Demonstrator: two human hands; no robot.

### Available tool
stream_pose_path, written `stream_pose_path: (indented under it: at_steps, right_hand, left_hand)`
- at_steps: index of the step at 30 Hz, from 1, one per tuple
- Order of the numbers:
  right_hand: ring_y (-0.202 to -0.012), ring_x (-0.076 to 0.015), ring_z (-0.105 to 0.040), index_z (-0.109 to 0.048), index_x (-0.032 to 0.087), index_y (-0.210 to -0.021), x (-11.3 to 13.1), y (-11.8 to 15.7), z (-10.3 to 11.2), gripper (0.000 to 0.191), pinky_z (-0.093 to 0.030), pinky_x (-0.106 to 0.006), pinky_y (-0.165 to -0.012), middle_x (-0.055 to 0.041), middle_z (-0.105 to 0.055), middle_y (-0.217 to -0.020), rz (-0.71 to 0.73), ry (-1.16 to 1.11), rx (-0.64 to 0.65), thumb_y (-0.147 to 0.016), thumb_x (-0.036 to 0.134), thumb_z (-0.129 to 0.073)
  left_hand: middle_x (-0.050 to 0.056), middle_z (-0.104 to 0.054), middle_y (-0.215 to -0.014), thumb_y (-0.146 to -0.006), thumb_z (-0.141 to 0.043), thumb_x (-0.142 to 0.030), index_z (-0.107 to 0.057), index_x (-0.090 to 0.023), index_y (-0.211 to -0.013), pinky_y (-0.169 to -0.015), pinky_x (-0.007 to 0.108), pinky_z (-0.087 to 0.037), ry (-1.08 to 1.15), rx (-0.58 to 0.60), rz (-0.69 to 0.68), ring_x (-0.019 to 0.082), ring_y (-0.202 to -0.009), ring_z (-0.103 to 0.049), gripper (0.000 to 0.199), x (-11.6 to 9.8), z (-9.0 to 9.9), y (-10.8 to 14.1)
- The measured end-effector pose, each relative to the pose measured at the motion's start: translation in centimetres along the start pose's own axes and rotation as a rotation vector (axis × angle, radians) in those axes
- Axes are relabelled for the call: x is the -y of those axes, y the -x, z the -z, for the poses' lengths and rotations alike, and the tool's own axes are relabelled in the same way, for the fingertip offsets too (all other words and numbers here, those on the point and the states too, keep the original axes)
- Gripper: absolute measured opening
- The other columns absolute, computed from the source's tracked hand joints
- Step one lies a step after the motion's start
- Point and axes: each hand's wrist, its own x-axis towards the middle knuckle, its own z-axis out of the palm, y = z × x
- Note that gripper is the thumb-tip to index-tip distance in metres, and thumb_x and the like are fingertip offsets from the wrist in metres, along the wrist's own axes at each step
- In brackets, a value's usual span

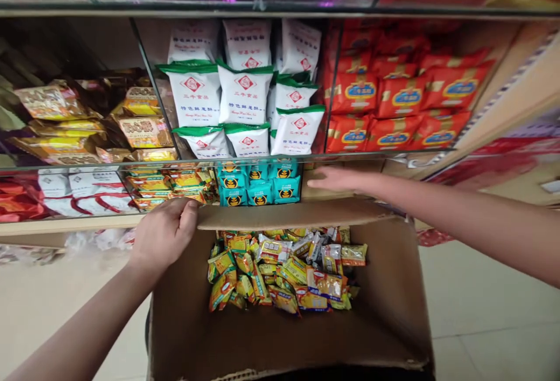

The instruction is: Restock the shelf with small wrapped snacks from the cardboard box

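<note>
A cardboard box (284, 346), its top open, stands in front of the shelves with many small wrapped snack packets (280, 270) heaped inside, mostly yellow, some silver and orange. My left hand (164, 229) is closed over the box's far left corner, beside the raised flap (297, 213). Just above the far right part of that flap, my right hand (339, 179) stretches out towards a lower shelf compartment (319, 194), holding nothing visible. Its fingers point left, close to stacked teal packets (260, 185).
Glass dividers split the shelves. White-and-green bags (245, 92) fill the middle compartment, red packets (400, 98) the right one, brown and gold packets (65, 130) the left one. Below are more yellow packets (151, 182) and white packets (87, 185). A tiled floor (490, 305) lies around the box.
</note>
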Motion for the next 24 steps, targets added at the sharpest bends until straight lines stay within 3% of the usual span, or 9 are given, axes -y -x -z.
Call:
stream_pose_path:
  at_steps: [2, 4, 7, 9, 11, 14, 19, 21, 24]
  right_hand:
    - [-0.093, -0.0235, -0.059, -0.063, 0.015, -0.091, 0.6, 3.2, 1.3, 0.022, -0.046, -0.040, -0.081, -0.0096, -0.062, -0.102, 0.044, 0.021, 0.027, -0.075, 0.030, -0.065]
    - [-0.107, -0.0232, -0.052, -0.062, 0.018, -0.093, 1.5, 7.3, 2.0, 0.017, -0.041, -0.040, -0.091, -0.0090, -0.056, -0.115, 0.197, 0.046, -0.075, -0.080, 0.027, -0.058]
    - [-0.122, -0.0224, -0.037, -0.060, 0.019, -0.092, 2.5, 13.5, 1.2, 0.012, -0.033, -0.041, -0.100, -0.0080, -0.048, -0.125, 0.420, 0.063, -0.304, -0.083, 0.022, -0.053]
    - [-0.123, -0.0217, -0.034, -0.059, 0.020, -0.091, 2.6, 16.6, -0.4, 0.011, -0.033, -0.040, -0.100, -0.0074, -0.048, -0.124, 0.455, 0.023, -0.330, -0.083, 0.019, -0.051]
    - [-0.122, -0.0211, -0.035, -0.058, 0.020, -0.090, 2.2, 18.6, -2.4, 0.011, -0.036, -0.039, -0.098, -0.0075, -0.048, -0.122, 0.417, -0.042, -0.293, -0.083, 0.017, -0.050]
    - [-0.118, -0.0213, -0.038, -0.059, 0.020, -0.089, 1.4, 20.1, -5.5, 0.013, -0.038, -0.039, -0.096, -0.0088, -0.051, -0.117, 0.333, -0.120, -0.248, -0.084, 0.015, -0.048]
    - [-0.104, -0.0206, -0.051, -0.060, 0.018, -0.084, 2.1, 19.8, -9.3, 0.013, -0.042, -0.037, -0.090, -0.0094, -0.059, -0.103, 0.232, -0.318, -0.177, -0.083, 0.014, -0.047]
    - [-0.099, -0.0200, -0.054, -0.059, 0.018, -0.092, 3.1, 19.0, -10.1, 0.014, -0.043, -0.035, -0.087, -0.0090, -0.061, -0.102, 0.202, -0.436, -0.124, -0.082, 0.017, -0.050]
    - [-0.103, -0.0209, -0.053, -0.052, 0.018, -0.113, 4.7, 17.6, -10.3, 0.039, -0.042, -0.034, -0.088, -0.0094, -0.057, -0.114, 0.199, -0.603, -0.078, -0.077, 0.026, -0.061]
  left_hand:
    - [0.013, -0.065, -0.089, -0.089, -0.031, -0.030, -0.059, -0.012, -0.091, -0.078, 0.037, -0.040, 0.019, -0.082, -0.070, 0.024, -0.089, -0.056, 0.034, -0.3, -0.2, 1.2]
    - [0.011, -0.067, -0.088, -0.084, -0.040, -0.030, -0.062, -0.016, -0.088, -0.084, 0.040, -0.038, 0.057, -0.063, -0.222, 0.024, -0.090, -0.056, 0.027, -1.1, -1.3, 2.9]
    - [-0.002, -0.069, -0.096, -0.079, -0.046, -0.017, -0.063, -0.030, -0.097, -0.086, 0.027, -0.041, 0.161, 0.234, -0.540, 0.014, -0.092, -0.058, 0.028, -3.1, -4.5, 5.1]
    - [0.006, -0.062, -0.117, -0.073, -0.038, 0.001, -0.053, -0.022, -0.118, -0.088, 0.035, -0.041, 0.135, 0.274, -0.475, 0.020, -0.105, -0.053, 0.053, -4.3, -7.1, 5.6]
    - [0.016, -0.056, -0.123, -0.069, -0.034, 0.006, -0.050, -0.012, -0.120, -0.085, 0.045, -0.042, 0.114, 0.283, -0.361, 0.028, -0.110, -0.049, 0.057, -4.9, -9.1, 5.1]
    - [0.014, -0.061, -0.114, -0.071, -0.039, -0.001, -0.060, -0.016, -0.102, -0.084, 0.049, -0.041, 0.159, 0.317, -0.285, 0.032, -0.110, -0.047, 0.040, -4.7, -10.1, 4.1]
    - [0.010, -0.065, -0.093, -0.077, -0.047, -0.019, -0.058, -0.021, -0.081, -0.088, 0.049, -0.038, 0.389, 0.331, -0.224, 0.032, -0.108, -0.047, 0.012, -4.4, -8.3, 4.6]
    - [0.010, -0.062, -0.096, -0.080, -0.047, -0.028, -0.053, -0.022, -0.084, -0.087, 0.046, -0.039, 0.530, 0.320, -0.172, 0.028, -0.102, -0.051, 0.010, -5.3, -7.1, 5.4]
    - [0.004, -0.062, -0.093, -0.081, -0.049, -0.033, -0.043, -0.025, -0.100, -0.078, 0.036, -0.047, 0.793, 0.351, -0.096, 0.020, -0.087, -0.059, 0.022, -7.6, -5.5, 6.6]
